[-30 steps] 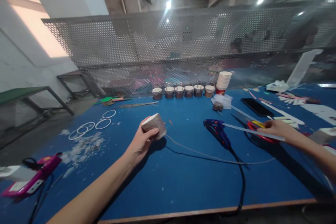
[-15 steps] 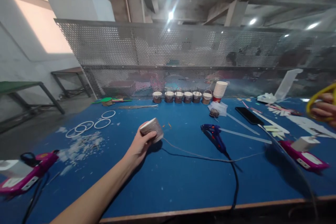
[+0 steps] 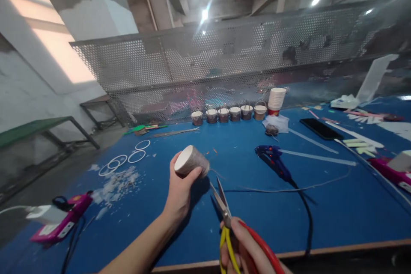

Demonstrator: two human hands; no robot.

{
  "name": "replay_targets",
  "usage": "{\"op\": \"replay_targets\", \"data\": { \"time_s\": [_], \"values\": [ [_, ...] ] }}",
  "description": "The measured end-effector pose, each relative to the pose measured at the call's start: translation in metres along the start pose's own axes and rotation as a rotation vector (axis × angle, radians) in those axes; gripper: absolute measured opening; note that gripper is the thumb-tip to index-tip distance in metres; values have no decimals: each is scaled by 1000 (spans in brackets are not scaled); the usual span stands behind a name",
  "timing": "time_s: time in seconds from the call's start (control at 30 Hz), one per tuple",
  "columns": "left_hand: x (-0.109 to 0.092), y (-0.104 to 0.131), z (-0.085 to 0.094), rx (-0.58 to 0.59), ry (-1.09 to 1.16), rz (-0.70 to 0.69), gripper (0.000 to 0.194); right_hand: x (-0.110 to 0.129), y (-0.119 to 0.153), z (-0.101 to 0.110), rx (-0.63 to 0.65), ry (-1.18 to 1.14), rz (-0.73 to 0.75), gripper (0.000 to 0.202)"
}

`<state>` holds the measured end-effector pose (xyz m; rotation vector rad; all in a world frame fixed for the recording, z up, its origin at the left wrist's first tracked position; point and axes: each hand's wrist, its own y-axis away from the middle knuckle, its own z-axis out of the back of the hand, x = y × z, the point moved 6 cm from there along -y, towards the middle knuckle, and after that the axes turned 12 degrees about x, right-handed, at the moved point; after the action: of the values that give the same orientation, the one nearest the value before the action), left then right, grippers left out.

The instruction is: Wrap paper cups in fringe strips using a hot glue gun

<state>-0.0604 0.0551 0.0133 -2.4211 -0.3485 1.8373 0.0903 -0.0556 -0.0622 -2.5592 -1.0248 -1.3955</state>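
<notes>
Leaning on its side, the small cup [image 3: 194, 167] wrapped in gray string sits in the left hand [image 3: 178, 192], with thumb and fingers curled around it, a little above the blue surface [image 3: 192, 242]. Its white end looks left and toward the person, and its long way runs from there to the right. A short tail [image 3: 217, 173] of string pokes out of the right end. The right hand [image 3: 248, 244] is lower and to the right, gripping the red and yellow scissors [image 3: 227, 218]. Their blades are spread apart and point up and left, with the tips just beside the tail; you cannot tell if it sits between them. The left hand is nearer to the cup. Farther right, a long string [image 3: 279, 190] runs below the blue glue gun [image 3: 274, 158] and crosses its black cord [image 3: 310, 227]. Half a second ago, the right hand was way over at the right edge, and less of the cup's white end showed.
</notes>
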Motion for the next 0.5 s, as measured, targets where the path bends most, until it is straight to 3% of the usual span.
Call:
{"op": "replay_targets", "data": {
  "time_s": [0.17, 0.5],
  "values": [
    [-6, 10, 2, -12, -138, -55, 67, 21, -22, -16, 77, 68, -76, 58],
    [-11, 15, 2, -87, -260, -60, 68, 33, -29, -18, 25, 128, -136, 59]
  ]
}}
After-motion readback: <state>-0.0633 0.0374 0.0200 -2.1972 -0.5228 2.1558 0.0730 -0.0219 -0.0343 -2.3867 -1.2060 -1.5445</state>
